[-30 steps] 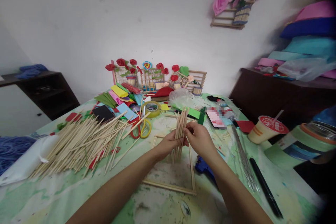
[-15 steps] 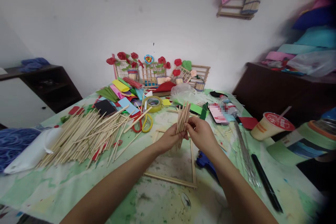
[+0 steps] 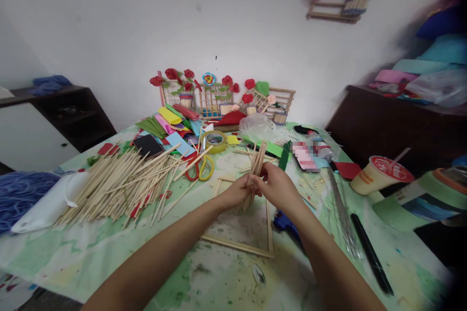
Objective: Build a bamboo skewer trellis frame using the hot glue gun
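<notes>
A small bundle of thin wooden sticks (image 3: 258, 158) stands nearly upright above the table, leaning slightly right at the top. My left hand (image 3: 236, 191) is closed around its lower part. Against the bundle from the right, my right hand (image 3: 273, 183) has its fingers closed on the same sticks. Beneath both hands a square frame of sticks (image 3: 237, 246) lies flat on the table; my hands and forearms hide parts of it. A large loose pile of sticks (image 3: 109, 187) spreads to the left.
Scissors (image 3: 200, 167), tape (image 3: 214, 141) and coloured paper (image 3: 170, 115) lie beyond the pile. A blue glue gun (image 3: 286, 223) is beside my right forearm. Wires (image 3: 343, 218), a black pen-like stick (image 3: 371, 252), a cup (image 3: 379, 175) and a jar (image 3: 419, 199) stand or lie at right.
The view has shifted slightly. The bundle's top leans a little more to the right, and the fingers of my right hand have moved slightly lower on the sticks.
</notes>
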Demonstrator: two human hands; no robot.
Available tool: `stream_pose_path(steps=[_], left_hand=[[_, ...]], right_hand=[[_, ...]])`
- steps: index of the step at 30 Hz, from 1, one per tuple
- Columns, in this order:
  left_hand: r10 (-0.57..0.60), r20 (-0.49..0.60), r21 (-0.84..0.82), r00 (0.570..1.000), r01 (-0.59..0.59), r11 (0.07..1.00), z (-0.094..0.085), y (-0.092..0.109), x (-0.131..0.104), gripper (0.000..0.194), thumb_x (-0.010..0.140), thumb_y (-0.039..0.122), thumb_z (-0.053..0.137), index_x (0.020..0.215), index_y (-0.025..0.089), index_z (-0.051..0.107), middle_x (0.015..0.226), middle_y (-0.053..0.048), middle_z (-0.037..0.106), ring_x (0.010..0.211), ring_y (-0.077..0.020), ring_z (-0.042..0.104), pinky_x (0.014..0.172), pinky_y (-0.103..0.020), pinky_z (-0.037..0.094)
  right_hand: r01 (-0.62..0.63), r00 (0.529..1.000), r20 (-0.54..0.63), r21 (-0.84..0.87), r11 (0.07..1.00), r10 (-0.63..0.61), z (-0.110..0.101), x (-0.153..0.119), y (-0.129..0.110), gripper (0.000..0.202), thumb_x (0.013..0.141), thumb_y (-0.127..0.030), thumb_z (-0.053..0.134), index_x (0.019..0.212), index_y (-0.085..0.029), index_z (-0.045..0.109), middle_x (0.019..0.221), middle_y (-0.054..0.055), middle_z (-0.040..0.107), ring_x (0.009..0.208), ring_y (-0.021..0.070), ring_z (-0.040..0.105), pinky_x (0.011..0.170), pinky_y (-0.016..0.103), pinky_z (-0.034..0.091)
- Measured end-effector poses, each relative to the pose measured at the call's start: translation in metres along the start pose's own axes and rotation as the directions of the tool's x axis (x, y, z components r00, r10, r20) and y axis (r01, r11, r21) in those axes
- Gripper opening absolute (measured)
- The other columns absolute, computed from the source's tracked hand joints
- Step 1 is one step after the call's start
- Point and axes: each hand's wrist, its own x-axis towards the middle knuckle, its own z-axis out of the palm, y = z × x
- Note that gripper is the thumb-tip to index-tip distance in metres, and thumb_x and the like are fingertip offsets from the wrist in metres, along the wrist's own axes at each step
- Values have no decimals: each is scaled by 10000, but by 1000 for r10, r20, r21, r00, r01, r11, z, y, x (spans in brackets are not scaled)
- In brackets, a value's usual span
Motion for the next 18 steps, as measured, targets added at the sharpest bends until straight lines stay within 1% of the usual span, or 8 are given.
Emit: stream_pose_path(steps=[3, 4, 6, 7, 9, 12, 15, 18], left_hand=[[45, -18, 118, 999, -43, 992, 2, 0, 0, 441, 767, 607, 560, 769, 166, 550, 725, -42, 574, 748, -195, 545, 754, -354, 456], [69, -21, 158, 997, -65, 985, 3, 0, 0, 421, 785, 584, 551, 786, 163, 567, 762, -57, 596, 792, -209, 555, 791, -369, 453], [123, -13, 217, 992, -118, 969, 4, 1, 0, 382, 812, 524, 547, 899, 157, 608, 918, -95, 636, 953, -248, 557, 906, -405, 419], [148, 1, 233, 989, -144, 962, 5, 1, 0, 378, 819, 496, 548, 968, 155, 614, 1007, -109, 638, 1039, -265, 537, 960, -419, 389], [173, 37, 243, 984, -177, 954, 4, 0, 1, 384, 827, 451, 548, 1061, 152, 605, 1121, -124, 622, 1144, -283, 495, 1021, -435, 343], [121, 96, 270, 988, -143, 952, 1, -5, 2, 347, 828, 379, 551, 1078, 143, 602, 1091, -117, 643, 1115, -282, 520, 1004, -439, 363], [42, 124, 309, 991, -79, 948, -2, -10, 2, 300, 830, 312, 532, 1064, 134, 594, 1020, -100, 661, 1026, -259, 558, 957, -420, 396], [18, 123, 335, 992, -59, 940, -4, -12, 3, 235, 836, 301, 516, 980, 137, 603, 952, -83, 661, 996, -246, 554, 923, -388, 409]], right_hand=[[-20, 997, -77, 36, 999, 23, 4, -1, -1, 221, 774, -366, 590, 872, -176, 533, 833, 74, 621, 746, 209, 578, 652, 299, 411], [-16, 994, -102, 75, 997, 23, 5, -1, -1, 238, 769, -358, 589, 909, -174, 532, 861, 79, 624, 777, 219, 585, 677, 312, 423], [17, 992, -123, 182, 983, 6, 8, -1, -2, 270, 755, -329, 589, 971, -174, 543, 935, 92, 634, 863, 238, 595, 745, 340, 439], [31, 994, -105, 243, 970, -5, 9, 0, -2, 273, 744, -312, 593, 977, -174, 557, 958, 96, 640, 896, 246, 597, 775, 352, 441], [30, 1000, -17, 381, 924, -25, 12, 1, -1, 225, 726, -285, 595, 921, -173, 602, 925, 89, 660, 897, 256, 610, 794, 366, 445], [-47, 995, 100, 564, 824, -12, 17, 4, 3, 143, 729, -295, 583, 782, -175, 640, 767, 55, 670, 788, 249, 630, 753, 371, 461], [-90, 994, 110, 641, 762, 25, 22, 5, 6, 211, 744, -370, 578, 739, -173, 650, 756, 53, 680, 771, 245, 633, 734, 370, 472], [-116, 992, 118, 675, 729, 49, 25, 5, 7, 258, 734, -416, 597, 724, -166, 661, 797, 63, 692, 791, 239, 634, 718, 357, 480]])
